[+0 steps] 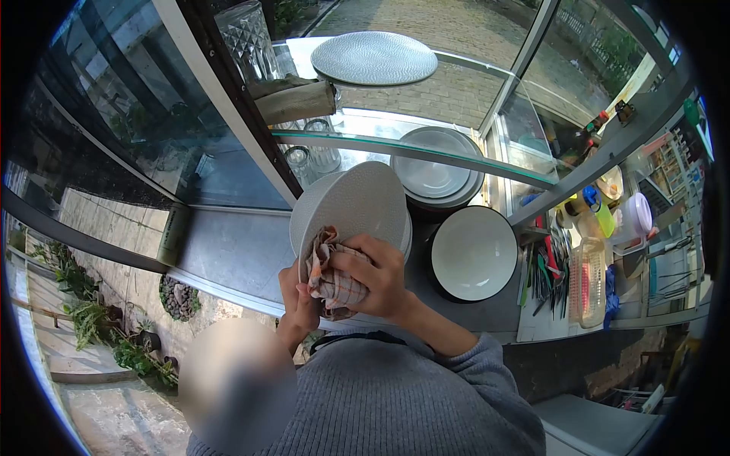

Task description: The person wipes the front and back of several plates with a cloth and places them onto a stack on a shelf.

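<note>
At the far left, green plants (91, 323) grow beside paving outside a glass cabinet with a dark frame. Right of them, the lower left is covered by a round blurred patch. A metal counter (228, 247) runs toward the middle, where a person in a ribbed grey sweater (380, 395) works with two bare hands. The left hand (298, 304) is closed at the near edge of a pale, textured plate (372, 201), its thumb visible; how its other fingers sit cannot be seen. The plate is tilted up in front of the chest, with more pale dishware (306, 204) showing behind it. The right hand (380, 277) curls around a crumpled checked cloth (338, 287), bunched against the plate's face.

Beyond the hands, clear glasses (298, 159) stand on the cabinet floor, and a textured oval plate (374, 58) lies higher up. Just right of the hands are a stack of dishes (435, 175) and, nearer, a white bowl (474, 254) with a dark rim. At the far right, cutlery (549, 270) lies beside a plastic basket (589, 292), with a lidded tub (637, 216) farther back.
</note>
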`<state>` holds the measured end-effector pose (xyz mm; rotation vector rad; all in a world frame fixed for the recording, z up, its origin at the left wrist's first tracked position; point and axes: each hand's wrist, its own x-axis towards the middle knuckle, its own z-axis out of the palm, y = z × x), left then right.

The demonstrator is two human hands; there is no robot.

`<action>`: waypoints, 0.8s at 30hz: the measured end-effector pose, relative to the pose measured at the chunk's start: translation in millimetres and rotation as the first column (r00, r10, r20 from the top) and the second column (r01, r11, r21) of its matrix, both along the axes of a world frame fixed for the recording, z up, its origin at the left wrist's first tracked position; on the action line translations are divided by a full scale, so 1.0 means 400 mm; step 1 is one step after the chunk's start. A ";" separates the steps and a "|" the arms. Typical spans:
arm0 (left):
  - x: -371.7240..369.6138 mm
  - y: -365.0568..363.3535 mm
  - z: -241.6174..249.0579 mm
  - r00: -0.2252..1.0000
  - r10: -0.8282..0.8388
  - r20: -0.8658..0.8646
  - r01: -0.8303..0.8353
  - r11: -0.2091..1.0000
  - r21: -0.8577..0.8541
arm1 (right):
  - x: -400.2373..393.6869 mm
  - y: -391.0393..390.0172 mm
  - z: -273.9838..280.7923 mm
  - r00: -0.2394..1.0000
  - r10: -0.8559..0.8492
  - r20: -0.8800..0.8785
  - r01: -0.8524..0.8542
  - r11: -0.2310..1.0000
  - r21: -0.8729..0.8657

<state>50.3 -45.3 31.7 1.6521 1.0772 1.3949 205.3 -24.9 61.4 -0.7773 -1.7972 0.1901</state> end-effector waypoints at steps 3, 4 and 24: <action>0.012 -0.001 0.040 0.999 -0.013 -0.040 0.016 0.998 0.065 | 0.004 0.017 0.003 1.000 -0.018 -0.026 0.018 1.000 0.023; 0.012 -0.002 0.035 0.999 -0.033 -0.018 0.034 0.998 0.052 | 0.008 0.022 0.004 0.999 -0.038 -0.029 0.039 0.999 0.020; -0.005 -0.030 -0.033 0.968 0.042 0.248 0.014 0.976 -0.216 | 0.145 0.091 -0.059 0.917 -0.390 -0.078 0.384 0.919 -0.088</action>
